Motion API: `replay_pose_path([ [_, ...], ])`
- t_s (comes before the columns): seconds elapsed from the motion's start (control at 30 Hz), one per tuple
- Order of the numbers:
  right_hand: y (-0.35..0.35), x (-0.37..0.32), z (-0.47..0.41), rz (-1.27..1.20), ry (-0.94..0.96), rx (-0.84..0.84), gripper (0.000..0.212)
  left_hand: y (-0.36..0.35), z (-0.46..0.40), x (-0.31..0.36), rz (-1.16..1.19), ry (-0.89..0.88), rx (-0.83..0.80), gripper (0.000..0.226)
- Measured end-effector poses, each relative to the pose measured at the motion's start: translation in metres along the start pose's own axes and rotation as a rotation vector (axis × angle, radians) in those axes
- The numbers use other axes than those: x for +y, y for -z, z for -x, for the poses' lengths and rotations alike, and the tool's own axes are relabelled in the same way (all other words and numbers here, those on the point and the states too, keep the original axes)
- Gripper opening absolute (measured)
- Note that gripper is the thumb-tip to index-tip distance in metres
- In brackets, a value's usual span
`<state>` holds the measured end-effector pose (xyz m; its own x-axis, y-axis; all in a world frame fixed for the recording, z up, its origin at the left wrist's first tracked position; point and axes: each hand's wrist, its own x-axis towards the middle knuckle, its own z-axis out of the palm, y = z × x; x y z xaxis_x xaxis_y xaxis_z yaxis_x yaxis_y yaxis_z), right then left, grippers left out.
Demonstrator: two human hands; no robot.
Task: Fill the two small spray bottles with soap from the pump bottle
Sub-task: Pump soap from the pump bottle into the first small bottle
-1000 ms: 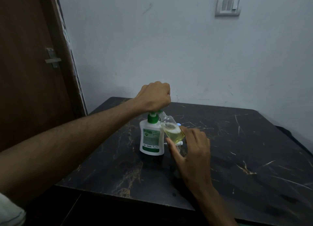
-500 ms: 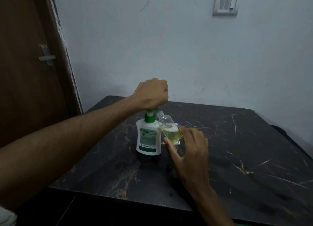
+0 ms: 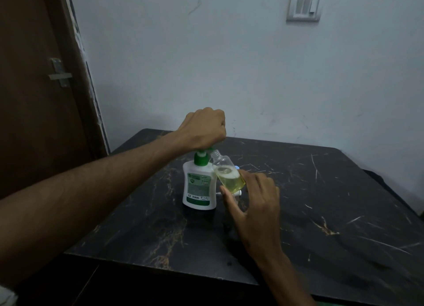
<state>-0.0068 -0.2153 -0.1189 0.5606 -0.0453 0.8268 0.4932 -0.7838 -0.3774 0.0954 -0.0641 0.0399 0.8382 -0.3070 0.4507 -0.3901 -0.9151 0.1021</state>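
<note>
A white pump bottle (image 3: 199, 186) with a green collar stands on the black marble table (image 3: 298, 214). My left hand (image 3: 204, 128) is curled into a fist over the green pump head and hides most of it. My right hand (image 3: 252, 200) holds a small clear spray bottle (image 3: 228, 175), tilted with its open neck under the pump spout. Yellow soap fills its lower half. Small white and blue parts (image 3: 237, 168) show behind the right hand; I cannot tell what they are.
A grey wall with a switch plate (image 3: 304, 5) rises behind the table. A brown door (image 3: 34, 88) with a metal latch stands at the left. The table's front edge runs close below my arms.
The pump head has risen a little from its pressed-down position one second ago. Both hands stay where they were; the view has shifted slightly.
</note>
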Motion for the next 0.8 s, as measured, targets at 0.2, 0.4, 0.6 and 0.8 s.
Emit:
replay_pose_path([
  [0.2,0.0002,0.0000,0.0004,-0.009,0.007,0.007,0.052,0.0011,-0.0006,-0.0001,0.012,0.009,0.009,0.022],
  [0.4,-0.0015,0.0012,0.0004,-0.003,-0.004,-0.003,0.052,-0.0008,0.0018,0.0009,0.018,0.008,-0.010,0.019],
  [0.6,-0.0004,0.0003,0.0010,-0.014,0.000,0.009,0.052,0.0027,0.0002,0.0014,0.018,0.010,-0.003,0.019],
  [0.8,-0.0008,0.0014,0.0010,-0.014,0.005,0.003,0.052,-0.0001,0.0043,0.0009,0.026,0.007,-0.019,0.015],
])
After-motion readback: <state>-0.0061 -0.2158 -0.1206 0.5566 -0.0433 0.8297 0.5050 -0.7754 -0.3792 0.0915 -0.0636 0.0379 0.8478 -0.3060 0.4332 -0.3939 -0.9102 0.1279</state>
